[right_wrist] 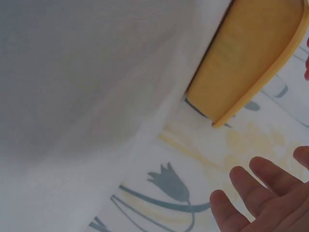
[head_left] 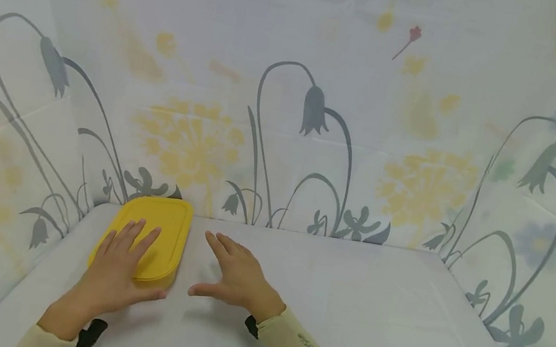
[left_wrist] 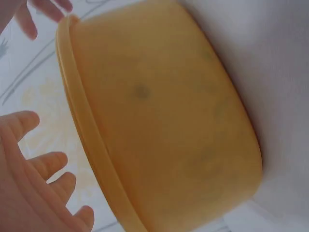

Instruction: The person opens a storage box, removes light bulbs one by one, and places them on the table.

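Observation:
A yellow lidded plastic box (head_left: 168, 229) stands at the left of the white table. Its wall (left_wrist: 164, 111) fills much of the left wrist view, and dim darker spots show through it; what is inside cannot be made out. My left hand (head_left: 111, 274) hovers over the near part of the lid, fingers spread, and looks apart from the box in the left wrist view. To the right of the box, my right hand (head_left: 240, 277) is held above the table with fingers extended and thumb apart, holding nothing. In the right wrist view, the box (right_wrist: 251, 53) lies beyond its fingers.
The white tabletop (head_left: 344, 305) stretches to the right of the hands. Cloth walls (head_left: 279, 167) printed with grey and yellow flowers rise behind it and on both sides. A dark strap (head_left: 92, 334) sits at the left wrist, another (head_left: 251, 326) at the right.

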Tool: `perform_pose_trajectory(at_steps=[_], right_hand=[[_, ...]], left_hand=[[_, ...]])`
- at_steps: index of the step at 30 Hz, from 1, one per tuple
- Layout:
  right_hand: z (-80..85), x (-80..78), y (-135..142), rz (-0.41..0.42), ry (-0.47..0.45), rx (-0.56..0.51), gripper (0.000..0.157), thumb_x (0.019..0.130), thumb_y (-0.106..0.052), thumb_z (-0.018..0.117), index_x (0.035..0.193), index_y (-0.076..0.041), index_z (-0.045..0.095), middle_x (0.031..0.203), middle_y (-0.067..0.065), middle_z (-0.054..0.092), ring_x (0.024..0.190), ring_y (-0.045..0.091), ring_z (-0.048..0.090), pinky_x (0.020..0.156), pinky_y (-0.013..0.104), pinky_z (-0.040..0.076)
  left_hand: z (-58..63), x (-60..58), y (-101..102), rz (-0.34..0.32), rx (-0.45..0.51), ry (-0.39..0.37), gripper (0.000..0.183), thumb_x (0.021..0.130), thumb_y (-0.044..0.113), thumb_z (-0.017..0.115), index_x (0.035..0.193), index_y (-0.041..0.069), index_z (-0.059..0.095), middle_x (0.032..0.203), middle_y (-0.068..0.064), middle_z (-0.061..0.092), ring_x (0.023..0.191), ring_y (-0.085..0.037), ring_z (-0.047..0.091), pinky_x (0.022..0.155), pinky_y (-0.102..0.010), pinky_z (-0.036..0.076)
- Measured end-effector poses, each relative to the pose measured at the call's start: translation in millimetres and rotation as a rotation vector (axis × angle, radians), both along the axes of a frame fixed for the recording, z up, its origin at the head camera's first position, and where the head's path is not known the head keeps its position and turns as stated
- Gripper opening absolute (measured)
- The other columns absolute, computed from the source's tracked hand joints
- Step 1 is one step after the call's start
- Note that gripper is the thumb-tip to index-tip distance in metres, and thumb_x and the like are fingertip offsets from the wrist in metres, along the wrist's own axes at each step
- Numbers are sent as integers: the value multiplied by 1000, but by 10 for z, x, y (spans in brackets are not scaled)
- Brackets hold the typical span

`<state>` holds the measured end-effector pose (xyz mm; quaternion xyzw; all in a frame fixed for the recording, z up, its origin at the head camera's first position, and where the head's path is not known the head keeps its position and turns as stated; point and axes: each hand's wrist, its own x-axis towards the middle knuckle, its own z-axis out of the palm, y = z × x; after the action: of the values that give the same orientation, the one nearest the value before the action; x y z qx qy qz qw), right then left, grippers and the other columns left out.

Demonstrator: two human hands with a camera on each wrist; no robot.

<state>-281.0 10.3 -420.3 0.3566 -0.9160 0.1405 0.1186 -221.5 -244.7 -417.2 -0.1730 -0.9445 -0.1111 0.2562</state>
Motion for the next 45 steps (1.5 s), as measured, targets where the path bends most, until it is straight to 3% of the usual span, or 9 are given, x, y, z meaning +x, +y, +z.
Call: perform_pose_trajectory(at_steps=[9, 13, 18, 23, 28, 36, 39, 45], right_hand=[[-39, -37, -295, 22, -45, -29, 105, 61, -83, 44, 145, -29, 9, 142, 1, 32, 125, 18, 38, 97, 39, 39], [-65, -50, -382, 19, -93, -47, 105, 61, -83, 43, 145, -30, 9, 142, -2, 31, 124, 18, 38, 95, 40, 40], [-72, -49, -453, -1, -197, -91, 103, 61, -82, 46, 144, -34, 7, 144, -6, 27, 123, 18, 39, 93, 41, 41], [-92, -52, -552, -9, -315, -146, 103, 60, -81, 50, 142, -38, 5, 144, -9, 25, 126, 14, 36, 96, 39, 40], [-116, -58, -635, -5, -395, -195, 104, 60, -79, 53, 143, -37, 7, 144, -7, 24, 128, 13, 32, 100, 37, 35], [-134, -72, -694, 1, -480, -307, 106, 63, -72, 59, 145, -25, 12, 142, -5, 30, 120, 13, 41, 97, 32, 38], [-153, -84, -718, 12, -543, -392, 104, 63, -66, 65, 145, -25, 14, 141, -10, 31, 118, 15, 43, 94, 31, 41], [-182, -88, -769, -8, -633, -485, 97, 66, -58, 70, 143, -26, 20, 136, -13, 37, 116, 15, 46, 91, 29, 42]], left_hand=[[41, 30, -350, 35, 77, -71, 115, 52, 69, 70, 143, 18, 22, 140, -25, 22, 129, -42, 15, 103, -59, -5], [37, 26, -460, 26, 142, -127, 116, 52, 66, 73, 143, 16, 21, 140, -26, 20, 125, -45, 19, 101, -63, 5], [83, 30, -552, 36, 199, -220, 117, 53, 61, 76, 144, 13, 19, 141, -27, 16, 120, -50, 23, 88, -68, 22], [41, 21, -672, 55, 223, -254, 116, 55, 56, 77, 143, 9, 18, 139, -31, 16, 120, -52, 22, 85, -68, 24], [-23, 22, -774, 49, 285, -361, 113, 62, 50, 77, 145, 9, 11, 140, -34, 9, 120, -54, 20, 83, -70, 26], [-71, 5, -830, 34, 446, -568, 107, 73, 43, 71, 143, -1, 2, 135, -33, 26, 113, -47, 41, 86, -55, 41], [-91, -10, -838, 27, 468, -590, 105, 76, 42, 69, 142, -4, 3, 134, -31, 30, 112, -42, 46, 84, -48, 46], [-117, -20, -841, 15, 488, -585, 102, 77, 40, 68, 141, -6, 3, 136, -30, 27, 113, -43, 43, 85, -47, 45]])
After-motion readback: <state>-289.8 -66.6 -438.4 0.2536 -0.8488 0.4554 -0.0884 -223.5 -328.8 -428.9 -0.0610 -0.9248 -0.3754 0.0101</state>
